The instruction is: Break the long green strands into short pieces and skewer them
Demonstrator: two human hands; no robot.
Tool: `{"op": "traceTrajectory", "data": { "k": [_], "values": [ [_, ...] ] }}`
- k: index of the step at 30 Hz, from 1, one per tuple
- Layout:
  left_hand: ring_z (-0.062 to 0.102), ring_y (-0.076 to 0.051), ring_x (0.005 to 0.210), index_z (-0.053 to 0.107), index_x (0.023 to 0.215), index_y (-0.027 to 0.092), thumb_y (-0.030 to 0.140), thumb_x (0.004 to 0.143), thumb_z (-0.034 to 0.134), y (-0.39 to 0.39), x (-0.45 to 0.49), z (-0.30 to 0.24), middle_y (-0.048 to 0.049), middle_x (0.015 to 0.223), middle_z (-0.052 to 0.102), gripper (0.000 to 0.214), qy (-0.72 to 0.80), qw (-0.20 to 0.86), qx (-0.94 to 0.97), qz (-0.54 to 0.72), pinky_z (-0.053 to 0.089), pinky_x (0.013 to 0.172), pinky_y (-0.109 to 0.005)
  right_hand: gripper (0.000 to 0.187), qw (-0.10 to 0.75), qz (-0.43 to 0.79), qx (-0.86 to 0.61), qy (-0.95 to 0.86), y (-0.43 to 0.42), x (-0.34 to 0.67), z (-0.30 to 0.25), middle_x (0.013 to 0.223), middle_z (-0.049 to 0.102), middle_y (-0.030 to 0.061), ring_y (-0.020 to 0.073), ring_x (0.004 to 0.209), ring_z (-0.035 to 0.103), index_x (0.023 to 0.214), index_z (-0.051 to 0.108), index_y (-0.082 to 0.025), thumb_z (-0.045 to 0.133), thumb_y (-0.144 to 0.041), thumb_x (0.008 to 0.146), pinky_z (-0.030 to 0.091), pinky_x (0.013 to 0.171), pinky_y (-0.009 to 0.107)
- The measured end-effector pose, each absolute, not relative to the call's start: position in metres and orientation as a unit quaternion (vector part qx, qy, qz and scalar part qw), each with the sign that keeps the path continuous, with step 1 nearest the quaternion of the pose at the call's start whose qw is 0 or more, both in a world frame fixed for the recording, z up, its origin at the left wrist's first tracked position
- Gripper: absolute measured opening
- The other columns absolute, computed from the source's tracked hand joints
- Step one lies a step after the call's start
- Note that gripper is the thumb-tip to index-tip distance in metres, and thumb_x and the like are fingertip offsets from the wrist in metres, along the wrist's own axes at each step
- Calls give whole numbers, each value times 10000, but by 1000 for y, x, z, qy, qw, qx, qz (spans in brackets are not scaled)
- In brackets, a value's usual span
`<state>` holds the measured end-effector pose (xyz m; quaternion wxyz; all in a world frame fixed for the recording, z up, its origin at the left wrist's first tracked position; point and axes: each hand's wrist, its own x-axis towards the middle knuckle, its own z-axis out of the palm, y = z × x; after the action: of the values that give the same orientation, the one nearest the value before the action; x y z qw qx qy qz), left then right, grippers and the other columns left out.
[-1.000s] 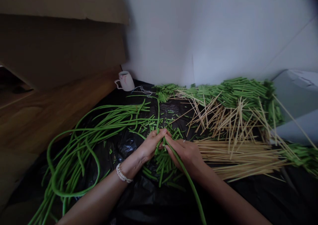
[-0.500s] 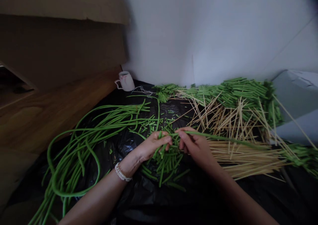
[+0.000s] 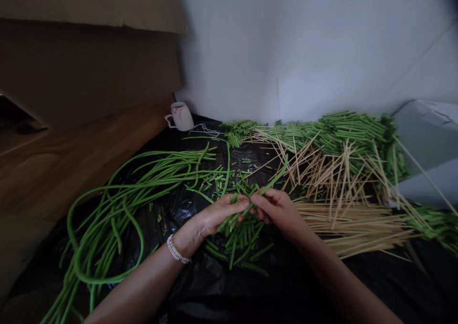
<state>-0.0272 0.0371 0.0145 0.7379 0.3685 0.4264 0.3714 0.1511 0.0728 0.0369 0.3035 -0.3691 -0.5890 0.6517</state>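
Observation:
My left hand, with a beaded bracelet at the wrist, is closed around several short pieces of green long bean. Pinched in my right hand is a longer bean length, whose free end slants up and away to the right. The fingertips of both hands nearly meet along this bean. Under them lies a loose pile of cut bean pieces on black plastic sheeting. Whole long beans spread in a curved heap to the left of my left hand.
Thin wooden skewers lie right of my right hand, with more crossing behind them. Skewered bean rows are stacked along the wall. A mug stands at the back left, near a cardboard box. A pale box is at the right.
The bean in my right hand pointed right, over the skewers; now a shorter-looking length slants up and away. My right hand has shifted slightly, while my left stays nearly in place.

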Motion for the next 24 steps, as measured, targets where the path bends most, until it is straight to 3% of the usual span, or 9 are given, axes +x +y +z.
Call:
{"op": "traceTrajectory", "data": {
  "k": [7, 11, 16, 21, 24],
  "values": [
    [425, -46, 458, 645, 745, 125, 466, 686, 758, 35, -29, 20, 16, 605, 566, 364, 399, 746, 430, 314, 283, 424, -179, 300, 375, 675, -370, -517, 85, 161, 36, 460, 495, -77, 36, 370, 375, 789, 622, -182, 649, -479, 812, 262, 379, 161],
    [381, -52, 434, 674, 821, 118, 513, 767, 666, 34, -27, 20, 48, 513, 467, 399, 377, 753, 422, 335, 284, 429, -189, 313, 337, 696, -358, -523, 81, 159, 36, 456, 492, -69, 43, 391, 401, 776, 631, -174, 641, -484, 817, 280, 394, 161],
    [401, -53, 435, 654, 826, 127, 452, 742, 716, 34, -27, 17, 40, 541, 501, 342, 389, 749, 419, 334, 262, 410, -190, 307, 303, 686, -362, -554, 74, 154, 33, 514, 543, -54, 47, 429, 440, 774, 625, -173, 645, -476, 816, 300, 409, 159],
    [401, -44, 425, 601, 851, 155, 404, 724, 750, 35, -23, 15, 64, 553, 491, 317, 419, 741, 326, 412, 275, 427, -186, 271, 351, 637, -377, -573, 76, 155, 37, 490, 529, -59, 59, 404, 433, 847, 675, -177, 668, -443, 792, 331, 396, 177],
    [410, -38, 444, 591, 848, 154, 374, 691, 786, 37, -21, 16, 79, 553, 460, 333, 410, 738, 256, 470, 308, 447, -177, 242, 382, 563, -389, -621, 73, 153, 41, 525, 587, -30, 99, 432, 498, 902, 715, -191, 661, -400, 793, 403, 416, 216]
  ]
}}
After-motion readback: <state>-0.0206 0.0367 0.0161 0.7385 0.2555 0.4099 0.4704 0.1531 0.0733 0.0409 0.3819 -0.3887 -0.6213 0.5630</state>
